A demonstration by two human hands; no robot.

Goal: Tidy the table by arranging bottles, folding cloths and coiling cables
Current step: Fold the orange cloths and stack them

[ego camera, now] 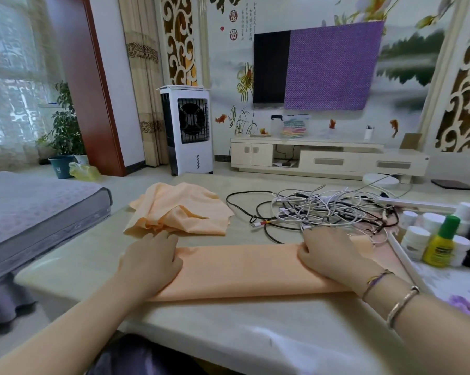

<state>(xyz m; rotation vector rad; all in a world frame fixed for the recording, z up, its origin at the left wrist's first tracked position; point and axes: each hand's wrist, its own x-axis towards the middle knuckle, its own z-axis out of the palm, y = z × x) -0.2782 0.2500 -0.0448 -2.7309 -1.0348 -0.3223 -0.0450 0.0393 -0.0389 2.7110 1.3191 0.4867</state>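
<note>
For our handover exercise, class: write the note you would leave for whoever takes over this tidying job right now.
Left hand: flat on the left end of the folded orange cloth.
Right hand: fingers curled over the cloth's far edge at its right end.
Done: one cloth folded into a long strip on the table.
Left: finish that fold; fold the crumpled cloths behind it; coil the tangled cables; arrange the bottles at right.
</note>
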